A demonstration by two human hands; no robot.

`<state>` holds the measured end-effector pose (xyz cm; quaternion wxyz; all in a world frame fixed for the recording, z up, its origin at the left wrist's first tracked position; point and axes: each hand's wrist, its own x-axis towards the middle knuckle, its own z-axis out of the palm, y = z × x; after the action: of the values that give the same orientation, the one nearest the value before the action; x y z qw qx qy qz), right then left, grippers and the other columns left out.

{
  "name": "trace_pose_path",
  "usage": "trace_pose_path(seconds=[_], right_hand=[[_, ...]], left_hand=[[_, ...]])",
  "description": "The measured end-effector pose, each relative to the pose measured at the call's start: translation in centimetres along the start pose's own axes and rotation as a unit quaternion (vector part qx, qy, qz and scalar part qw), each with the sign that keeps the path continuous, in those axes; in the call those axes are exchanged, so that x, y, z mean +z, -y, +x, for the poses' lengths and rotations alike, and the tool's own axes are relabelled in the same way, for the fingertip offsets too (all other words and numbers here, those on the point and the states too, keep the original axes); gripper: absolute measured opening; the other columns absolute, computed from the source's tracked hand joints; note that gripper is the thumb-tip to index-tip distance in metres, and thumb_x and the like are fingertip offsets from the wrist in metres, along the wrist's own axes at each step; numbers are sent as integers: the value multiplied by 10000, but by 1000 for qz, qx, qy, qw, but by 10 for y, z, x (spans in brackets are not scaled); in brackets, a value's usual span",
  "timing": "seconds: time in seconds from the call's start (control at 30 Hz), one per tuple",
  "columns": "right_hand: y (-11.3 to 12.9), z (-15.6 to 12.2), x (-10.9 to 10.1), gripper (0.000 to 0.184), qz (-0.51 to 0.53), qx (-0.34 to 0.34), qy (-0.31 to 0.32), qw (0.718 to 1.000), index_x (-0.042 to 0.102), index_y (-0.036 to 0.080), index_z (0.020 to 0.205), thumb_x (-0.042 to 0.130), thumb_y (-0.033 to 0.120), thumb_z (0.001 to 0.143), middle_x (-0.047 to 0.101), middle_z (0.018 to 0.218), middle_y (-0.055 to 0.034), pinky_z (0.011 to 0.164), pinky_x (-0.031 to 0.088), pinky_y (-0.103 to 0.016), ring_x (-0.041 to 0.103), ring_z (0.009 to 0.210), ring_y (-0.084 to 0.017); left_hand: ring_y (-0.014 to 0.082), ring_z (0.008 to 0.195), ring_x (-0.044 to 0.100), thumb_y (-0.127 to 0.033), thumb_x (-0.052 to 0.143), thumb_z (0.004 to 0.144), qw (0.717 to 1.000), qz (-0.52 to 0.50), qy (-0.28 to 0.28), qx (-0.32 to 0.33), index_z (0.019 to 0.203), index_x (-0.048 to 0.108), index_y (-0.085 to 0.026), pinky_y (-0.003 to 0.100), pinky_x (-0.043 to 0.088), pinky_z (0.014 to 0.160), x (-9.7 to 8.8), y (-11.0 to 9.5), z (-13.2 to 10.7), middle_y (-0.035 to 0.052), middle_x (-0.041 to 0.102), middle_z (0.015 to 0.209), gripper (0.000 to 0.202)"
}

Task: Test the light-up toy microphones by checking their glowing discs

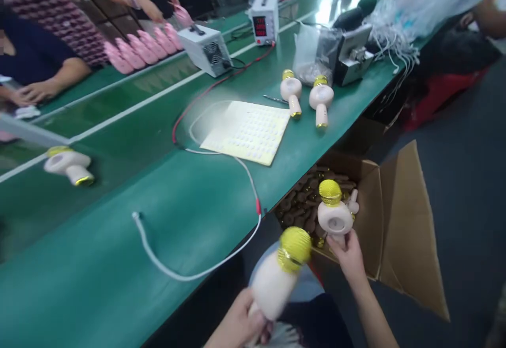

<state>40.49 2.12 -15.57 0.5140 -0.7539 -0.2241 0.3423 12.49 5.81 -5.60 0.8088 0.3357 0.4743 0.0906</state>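
Note:
My left hand [247,316] is closed round the lower part of a cream microphone [274,282] with a gold mesh head, tilted up to the right and somewhat blurred. Over the open cardboard box [399,232], my right hand [350,258] grips the handle of a second cream microphone [335,217], its round ring body and gold head upright. Many more microphones [302,205] lie heaped inside the box. On the green bench, two microphones [291,92] stand or lie near a small plastic bag, and another microphone [69,163] is at the left.
A white cable [158,263] with red joints loops over the green bench [98,253]. A sticker sheet [249,132] lies mid-bench. Power supplies [264,21], a metal fixture [353,55] and pink microphones [144,47] are farther back. Co-workers' hands [152,8] are across the bench.

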Motion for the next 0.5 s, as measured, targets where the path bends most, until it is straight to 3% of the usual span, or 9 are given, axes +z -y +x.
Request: trace_pose_path(seconds=[0.1,0.17,0.27,0.37,0.5], right_hand=[[41,-26,14,508,41,-21,127,991,630,144,949,703,578,697,694,730,-85,654,545,-383,666,668,-263],[64,-46,30,490,47,-38,196,979,636,141,961,668,581,746,674,661,-62,583,536,-358,639,579,-229],[94,-80,58,384,75,-72,284,953,649,169,914,705,520,766,701,762,-72,654,544,-319,654,674,-201],[120,-117,91,331,157,-44,397,903,678,179,907,772,445,734,723,879,-90,648,547,-284,660,725,-189],[138,-165,138,347,164,82,547,817,678,178,930,777,448,736,665,715,-23,432,474,-230,548,479,-116]], left_hand=[[121,401,482,-754,559,711,986,-103,-32,129,742,681,-156,245,392,419,-13,13,-37,41,570,521,610],[108,416,492,-708,534,761,957,-185,-25,221,879,672,-147,235,416,424,-19,12,-63,38,591,613,589],[76,398,474,-514,644,786,903,-254,-38,344,1037,618,-163,194,417,383,-28,12,-97,4,582,672,432],[52,377,440,-376,736,733,864,-301,-71,396,997,598,-166,164,403,353,-38,21,-119,-24,575,650,364],[67,441,495,-312,751,693,812,-403,-151,394,949,588,-149,171,429,351,-48,44,-133,26,656,778,344]])
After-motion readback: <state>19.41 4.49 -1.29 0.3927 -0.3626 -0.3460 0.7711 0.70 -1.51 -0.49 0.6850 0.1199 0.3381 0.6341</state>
